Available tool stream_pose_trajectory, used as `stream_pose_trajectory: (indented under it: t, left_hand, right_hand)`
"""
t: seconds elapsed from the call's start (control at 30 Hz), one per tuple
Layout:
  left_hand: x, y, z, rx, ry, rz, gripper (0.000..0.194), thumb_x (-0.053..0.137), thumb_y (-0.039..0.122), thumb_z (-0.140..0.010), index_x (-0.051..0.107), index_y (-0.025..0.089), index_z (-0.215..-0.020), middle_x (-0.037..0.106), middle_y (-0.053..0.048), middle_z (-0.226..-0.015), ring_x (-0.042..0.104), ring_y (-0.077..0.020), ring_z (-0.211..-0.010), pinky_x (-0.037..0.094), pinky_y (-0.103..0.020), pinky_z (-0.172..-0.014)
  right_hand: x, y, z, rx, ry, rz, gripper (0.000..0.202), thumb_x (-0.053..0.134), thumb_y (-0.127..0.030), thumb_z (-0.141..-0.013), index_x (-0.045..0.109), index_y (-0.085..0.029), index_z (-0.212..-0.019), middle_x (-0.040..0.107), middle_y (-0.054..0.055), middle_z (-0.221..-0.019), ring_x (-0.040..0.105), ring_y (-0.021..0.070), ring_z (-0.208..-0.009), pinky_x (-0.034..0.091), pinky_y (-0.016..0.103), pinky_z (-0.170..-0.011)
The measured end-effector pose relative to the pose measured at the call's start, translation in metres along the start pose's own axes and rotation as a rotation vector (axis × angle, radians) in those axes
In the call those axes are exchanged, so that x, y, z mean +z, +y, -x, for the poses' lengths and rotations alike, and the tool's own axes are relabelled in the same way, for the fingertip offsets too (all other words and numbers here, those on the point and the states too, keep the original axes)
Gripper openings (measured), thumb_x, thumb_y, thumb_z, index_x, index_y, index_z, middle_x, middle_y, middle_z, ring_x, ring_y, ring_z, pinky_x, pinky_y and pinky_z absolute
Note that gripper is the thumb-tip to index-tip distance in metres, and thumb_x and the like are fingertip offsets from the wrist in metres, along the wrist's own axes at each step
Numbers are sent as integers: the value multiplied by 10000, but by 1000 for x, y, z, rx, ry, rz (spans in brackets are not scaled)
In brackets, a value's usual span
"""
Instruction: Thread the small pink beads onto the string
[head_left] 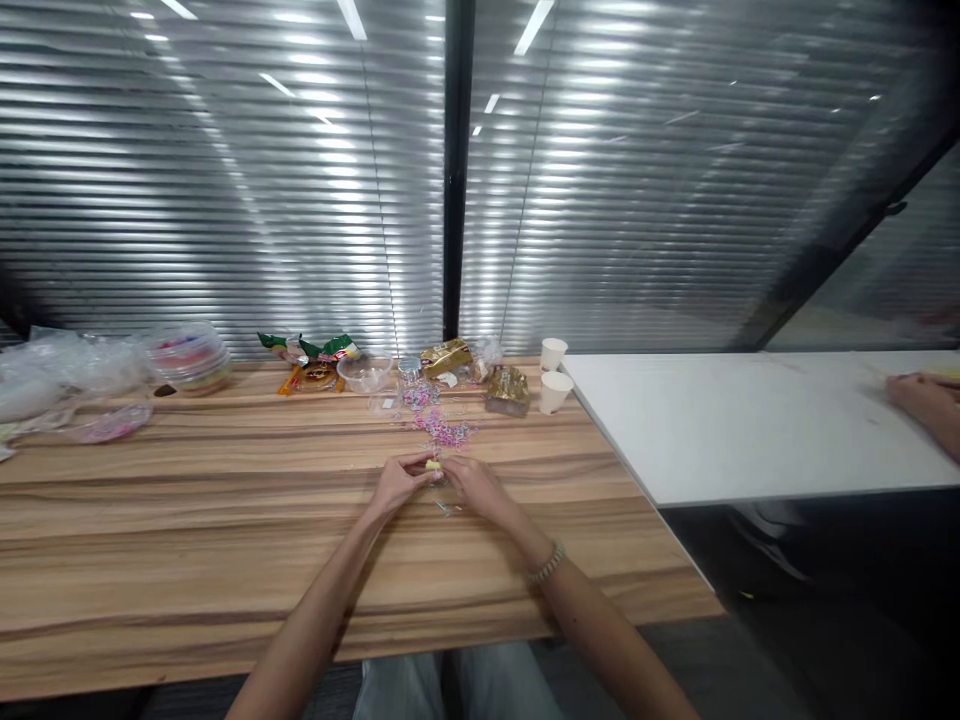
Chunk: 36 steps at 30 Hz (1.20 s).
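Note:
A small yellow piece [433, 465], too small to name, sits at the fingertips of my left hand [399, 484], which is closed on it in a pinch. My right hand [474, 484], with a beaded bracelet [547, 565] on its wrist, meets it from the right. Its fingers are bent together, and what they hold is too small to make out. Just beyond both hands a loose pile of tiny pink, purple and whitish pieces [444, 430] lies on the wooden table [187, 530]. A few thin, pale bits [444, 508] lie just below my hands.
Along the back stand a clear bowl [365, 374], green snack packets [322, 350], gold packages [507, 390] and two white paper cups [555, 392]. Stacked clear tubs [187, 357] and plastic bags [82, 365] are at left. Another person's hand [926, 402] is over the white table [675, 430].

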<state>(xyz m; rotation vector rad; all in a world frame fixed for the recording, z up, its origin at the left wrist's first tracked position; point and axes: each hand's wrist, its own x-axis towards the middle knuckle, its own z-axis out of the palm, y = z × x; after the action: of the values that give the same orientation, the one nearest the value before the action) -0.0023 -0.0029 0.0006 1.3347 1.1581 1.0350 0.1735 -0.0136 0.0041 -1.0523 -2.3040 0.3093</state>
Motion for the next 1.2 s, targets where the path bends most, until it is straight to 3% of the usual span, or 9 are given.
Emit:
stream_pose_trajectory:
  t: [0.33, 0.67, 0.9, 1.0, 1.1, 1.2]
  left_hand:
    - [0, 3, -2, 10, 73, -46, 592, 774, 440, -501, 692, 90, -970, 727, -118, -829, 662, -235, -747, 501, -328, -722]
    - [1, 1, 2, 4, 85, 34, 569, 784, 409, -502, 690, 126, -987, 729, -93, -841, 657, -210, -733, 494, -307, -715]
    - [3, 13, 5, 99, 5, -166, 338, 665, 427, -669, 728, 168, -876, 729, -75, -835, 639, -227, -741, 473, -299, -693]
    - [6, 22, 10, 225, -16, -276, 266, 626, 414, -717, 735, 184, -795, 715, -67, -775, 610, -216, -730, 454, -295, -708]
    - [10, 29, 16, 400, -11, -302, 201, 629, 365, -732, 726, 190, -752, 690, -76, -818, 586, -217, -840, 424, -305, -811]
    - [11, 29, 19, 430, -92, -233, 201, 618, 358, -748, 703, 176, -740, 671, -85, -858, 574, -218, -884, 415, -311, -830]
  right_hand:
    - [11, -2, -4, 127, 224, -169, 244, 412, -180, -892, 641, -178, -977, 677, 71, -889, 608, 167, -783, 455, 267, -711]
    - [7, -6, -6, 155, 133, -335, 242, 416, -193, -880, 652, -167, -926, 678, 64, -840, 579, 155, -716, 425, 259, -697]
    - [9, 3, -9, 302, 229, -440, 291, 403, -306, -876, 607, -166, -723, 595, 26, -660, 489, 140, -616, 367, 242, -605]
    - [12, 9, -11, 420, 276, -658, 345, 436, -421, -843, 504, -174, -611, 476, -15, -552, 407, 116, -527, 320, 233, -525]
    - [14, 9, -12, 530, 258, -1005, 378, 505, -521, -774, 430, -189, -610, 378, -55, -514, 309, 82, -447, 254, 220, -446]
    - [13, 6, -12, 573, 224, -1215, 417, 582, -551, -706, 401, -192, -598, 355, -64, -515, 279, 66, -437, 227, 215, -425]
